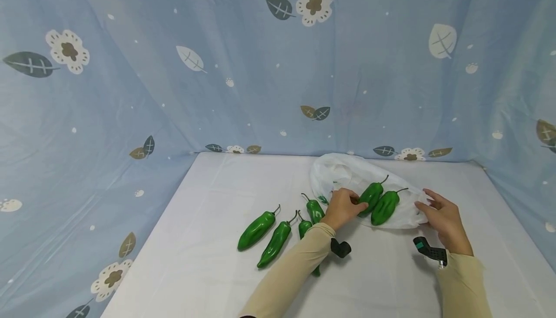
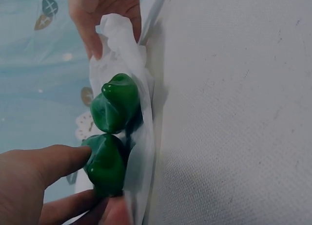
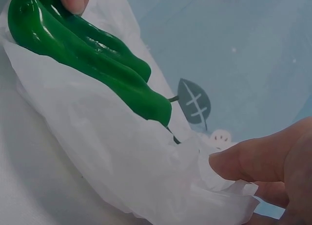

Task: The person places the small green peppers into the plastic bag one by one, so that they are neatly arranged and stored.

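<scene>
A white plastic bag (image 1: 406, 212) lies at the back right of the table with two green peppers on or in it. My left hand (image 1: 343, 208) holds the left green pepper (image 1: 370, 196); in the left wrist view its thumb presses the pepper's side, and other fingers are below, partly out of frame. Beside it rests the second green pepper (image 1: 385, 208), touched by neither hand. At the bag's right edge, my right hand (image 1: 445, 219) pinches the thin plastic, thumb on top and fingers beneath in the right wrist view. The peppers' stems point toward the right hand.
Several more green peppers lie left of the bag, among them one pepper (image 1: 256, 231) and another pepper (image 1: 275, 244). My left forearm partly covers some. Behind the white table (image 1: 204, 202) hangs a blue patterned curtain (image 1: 243, 67).
</scene>
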Demonstrator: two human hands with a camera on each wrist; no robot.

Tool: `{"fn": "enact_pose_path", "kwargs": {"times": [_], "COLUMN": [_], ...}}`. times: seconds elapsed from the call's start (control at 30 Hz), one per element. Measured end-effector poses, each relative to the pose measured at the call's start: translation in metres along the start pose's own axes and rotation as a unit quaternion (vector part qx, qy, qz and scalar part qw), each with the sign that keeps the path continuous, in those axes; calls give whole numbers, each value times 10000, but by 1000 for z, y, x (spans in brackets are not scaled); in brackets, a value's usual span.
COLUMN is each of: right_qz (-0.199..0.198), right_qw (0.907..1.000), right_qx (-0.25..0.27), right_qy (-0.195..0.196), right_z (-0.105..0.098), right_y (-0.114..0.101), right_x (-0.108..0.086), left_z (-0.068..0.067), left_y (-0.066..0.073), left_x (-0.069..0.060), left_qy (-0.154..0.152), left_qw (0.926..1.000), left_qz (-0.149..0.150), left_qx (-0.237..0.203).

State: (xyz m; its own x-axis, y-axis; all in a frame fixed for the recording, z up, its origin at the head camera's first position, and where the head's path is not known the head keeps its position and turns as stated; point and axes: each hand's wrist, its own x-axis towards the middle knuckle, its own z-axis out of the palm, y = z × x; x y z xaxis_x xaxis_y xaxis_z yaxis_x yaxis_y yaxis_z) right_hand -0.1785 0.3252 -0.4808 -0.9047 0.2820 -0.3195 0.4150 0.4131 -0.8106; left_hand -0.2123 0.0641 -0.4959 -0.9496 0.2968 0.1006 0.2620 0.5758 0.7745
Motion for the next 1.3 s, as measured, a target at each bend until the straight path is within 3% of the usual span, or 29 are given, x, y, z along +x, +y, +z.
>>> {"fn": "enact_pose_path", "kwargs": {"times": [0.2,0.37,0.63,0.77,1.07,1.3], "right_qz": [2,8,-43,-68,-8,-55], "right_qw": [10000,10000,10000,9999,10000,10000], "right_qx": [-20,-4,32,31,51,22], "right_qy": [-40,-64,-59,-72,-26,9], "right_z": [-1,-2,-1,-1,0,1], "right_y": [-1,-1,0,1,2,3], "right_x": [0,-1,-1,-1,0,1], "left_z": [-2,-5,-18,-29,-60,-87], "left_y": [0,1,2,3,13,8], "left_x": [-2,-3,-5,-8,-16,-25], "left_qy": [32,40,70,83,54,145], "left_qw": [9999,10000,9995,9988,9978,9969], "left_qz": [144,61,20,-70,38,157], "left_qx": [62,67,-300,-484,-666,-756]}}
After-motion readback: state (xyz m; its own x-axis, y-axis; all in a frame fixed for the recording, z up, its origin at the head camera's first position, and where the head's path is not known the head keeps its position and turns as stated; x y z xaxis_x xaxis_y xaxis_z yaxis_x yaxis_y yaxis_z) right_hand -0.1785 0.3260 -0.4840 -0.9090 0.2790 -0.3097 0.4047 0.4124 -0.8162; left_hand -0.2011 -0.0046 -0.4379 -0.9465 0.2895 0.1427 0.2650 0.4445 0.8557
